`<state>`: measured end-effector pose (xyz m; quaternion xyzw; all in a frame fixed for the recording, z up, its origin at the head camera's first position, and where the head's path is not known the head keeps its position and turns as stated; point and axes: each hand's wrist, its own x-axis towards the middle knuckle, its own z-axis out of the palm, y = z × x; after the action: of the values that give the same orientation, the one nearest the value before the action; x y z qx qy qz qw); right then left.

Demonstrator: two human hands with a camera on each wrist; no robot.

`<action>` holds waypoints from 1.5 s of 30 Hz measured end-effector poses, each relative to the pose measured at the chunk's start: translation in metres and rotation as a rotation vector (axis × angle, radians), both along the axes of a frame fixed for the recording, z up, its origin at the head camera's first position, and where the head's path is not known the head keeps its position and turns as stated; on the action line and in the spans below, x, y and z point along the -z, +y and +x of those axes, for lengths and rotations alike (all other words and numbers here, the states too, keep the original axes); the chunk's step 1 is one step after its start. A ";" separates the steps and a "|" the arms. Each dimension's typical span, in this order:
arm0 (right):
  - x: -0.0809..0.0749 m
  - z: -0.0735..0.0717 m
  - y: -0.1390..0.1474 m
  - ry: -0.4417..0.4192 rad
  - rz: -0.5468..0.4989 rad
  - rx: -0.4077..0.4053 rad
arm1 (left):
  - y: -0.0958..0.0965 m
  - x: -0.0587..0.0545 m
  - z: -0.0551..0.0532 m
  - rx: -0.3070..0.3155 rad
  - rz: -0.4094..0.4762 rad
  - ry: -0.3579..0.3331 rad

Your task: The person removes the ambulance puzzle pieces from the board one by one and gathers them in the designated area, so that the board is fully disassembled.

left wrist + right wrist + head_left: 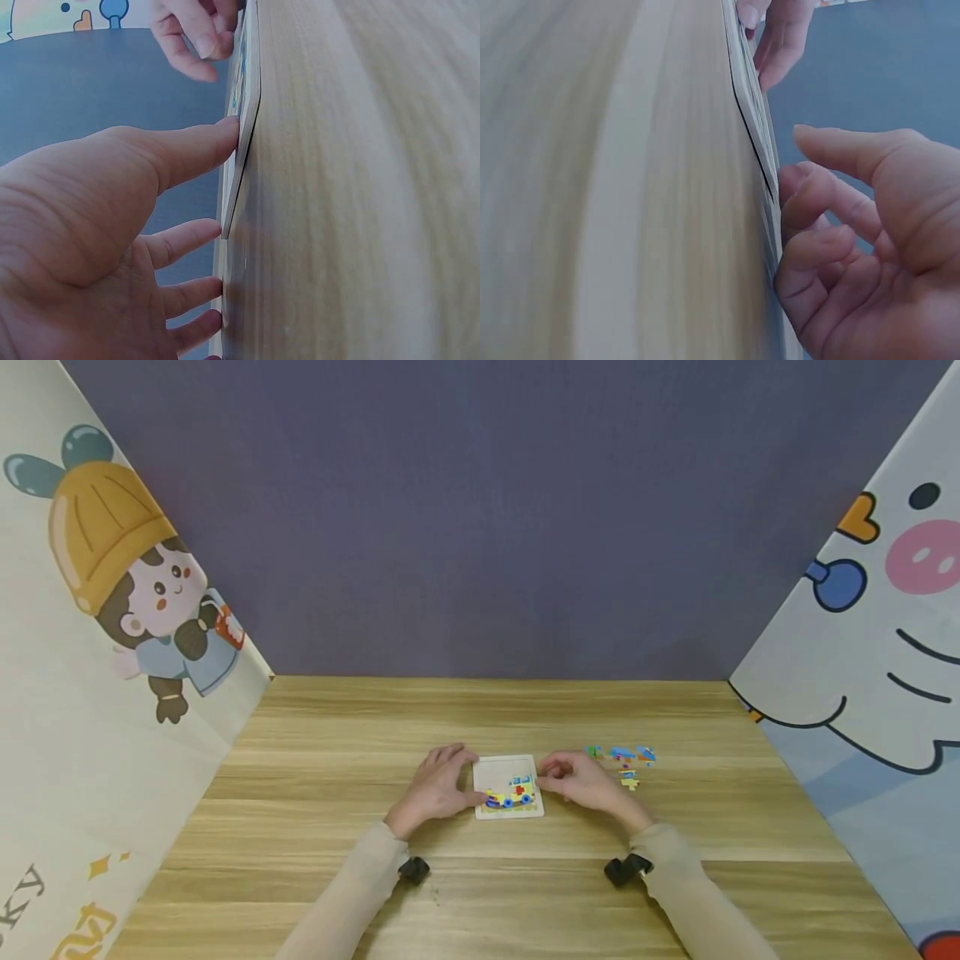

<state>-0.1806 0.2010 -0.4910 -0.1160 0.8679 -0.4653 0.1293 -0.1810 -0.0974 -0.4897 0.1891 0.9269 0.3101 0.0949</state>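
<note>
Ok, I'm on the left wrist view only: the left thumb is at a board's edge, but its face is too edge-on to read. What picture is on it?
Observer: The head view shows a yellow vehicle across the lower part of the board.
Reviewer: Anything lying off the board?
Observer: Yes, loose pieces lie on the table, off to the board's right.
Reviewer: The right hand is cropped for me. How are its fingers?
Observer: In the right wrist view, its fingers are curled inward; whether they hide a piece, I can't tell.
</note>
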 end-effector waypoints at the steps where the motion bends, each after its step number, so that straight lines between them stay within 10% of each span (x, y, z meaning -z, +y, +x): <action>1: 0.000 0.000 -0.003 -0.007 0.007 -0.015 | 0.000 0.000 0.000 -0.001 -0.002 0.000; 18: 0.001 -0.005 -0.018 0.033 0.149 -0.071 | -0.001 -0.002 0.001 -0.012 -0.020 -0.003; 45: 0.002 0.002 -0.022 0.115 0.069 -0.009 | 0.001 -0.001 0.000 -0.010 -0.022 0.001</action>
<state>-0.1789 0.1793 -0.4926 -0.1417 0.8888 -0.4273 0.0853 -0.1810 -0.0967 -0.4884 0.1835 0.9313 0.3001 0.0947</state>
